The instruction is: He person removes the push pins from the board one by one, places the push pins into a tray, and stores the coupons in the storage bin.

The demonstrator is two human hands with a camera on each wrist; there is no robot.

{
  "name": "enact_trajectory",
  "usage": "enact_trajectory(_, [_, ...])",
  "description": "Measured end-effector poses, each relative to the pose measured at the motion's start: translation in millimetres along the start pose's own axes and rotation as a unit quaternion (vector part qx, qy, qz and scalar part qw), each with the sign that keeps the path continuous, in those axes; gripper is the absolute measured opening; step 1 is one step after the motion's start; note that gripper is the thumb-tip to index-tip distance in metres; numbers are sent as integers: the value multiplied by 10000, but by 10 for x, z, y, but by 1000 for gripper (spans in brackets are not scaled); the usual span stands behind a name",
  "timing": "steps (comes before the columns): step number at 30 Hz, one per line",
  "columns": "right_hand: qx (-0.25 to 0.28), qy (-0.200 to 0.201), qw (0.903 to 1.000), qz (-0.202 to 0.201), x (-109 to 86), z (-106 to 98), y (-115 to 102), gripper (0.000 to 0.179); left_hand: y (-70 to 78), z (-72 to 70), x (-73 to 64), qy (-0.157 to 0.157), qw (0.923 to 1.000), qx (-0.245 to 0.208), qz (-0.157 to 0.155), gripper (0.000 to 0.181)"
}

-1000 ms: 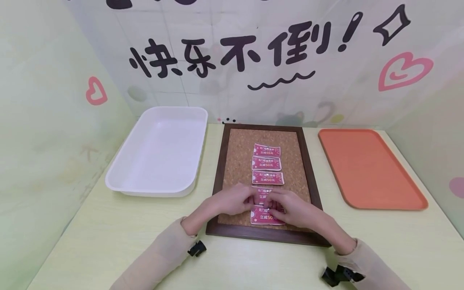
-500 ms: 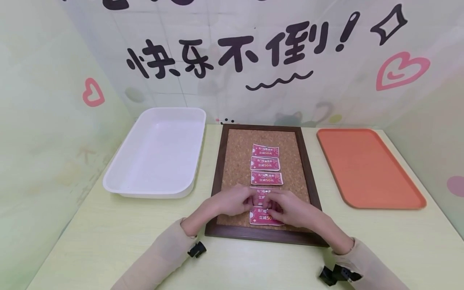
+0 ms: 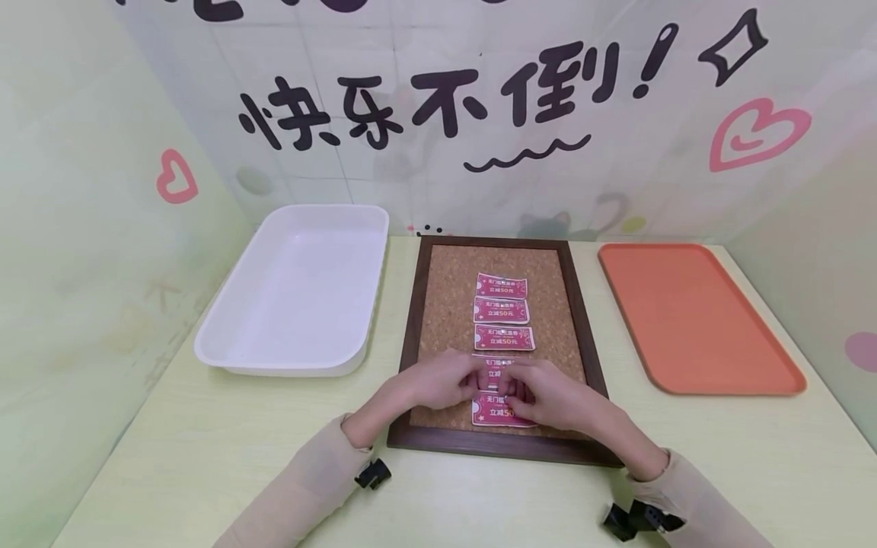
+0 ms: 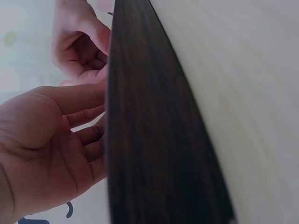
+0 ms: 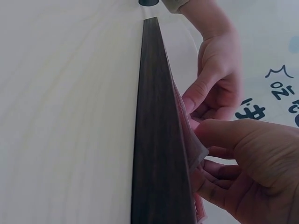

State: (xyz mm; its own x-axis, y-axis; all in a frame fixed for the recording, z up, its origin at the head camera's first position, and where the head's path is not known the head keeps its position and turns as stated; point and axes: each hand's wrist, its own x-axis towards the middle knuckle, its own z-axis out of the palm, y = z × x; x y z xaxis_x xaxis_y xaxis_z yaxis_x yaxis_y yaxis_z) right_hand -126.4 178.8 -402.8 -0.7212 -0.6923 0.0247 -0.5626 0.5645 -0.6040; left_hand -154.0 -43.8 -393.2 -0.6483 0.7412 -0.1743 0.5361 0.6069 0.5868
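Pink coupons with white lettering lie in a column on a cork board. Both hands work at the upper edge of the lowest coupon. My left hand bends its fingers down onto that edge from the left, thumb and fingertips close together. From the right, my right hand covers part of the coupon with its thumb and curled fingers. In the right wrist view, a corner of the coupon stands up between the right thumb and fingers. I cannot tell whether the right fingertips also hold a small pin.
The board's dark wooden frame borders the cork. Farther up, another coupon bears a small white dot near its middle. A deep white tray stands left, and a flat orange tray lies right. A printed wall closes the back.
The view has shifted slightly. Both hands keep nearly the same place at the lowest coupon, with only small finger movement.
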Motion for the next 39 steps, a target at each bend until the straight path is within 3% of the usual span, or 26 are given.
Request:
enact_trajectory(12, [23, 38, 9998, 194, -30, -22, 6, 16, 4, -8, -9, 27, 10000, -63, 54, 6])
enact_trajectory(20, [39, 160, 9995, 268, -50, -113, -14, 16, -29, -32, -27, 14, 9994, -333, 106, 6])
enact_trajectory(39, [-510, 1054, 9926, 314, -197, -483, 110, 15, -100, -259, -160, 530, 9973, -376, 331, 8])
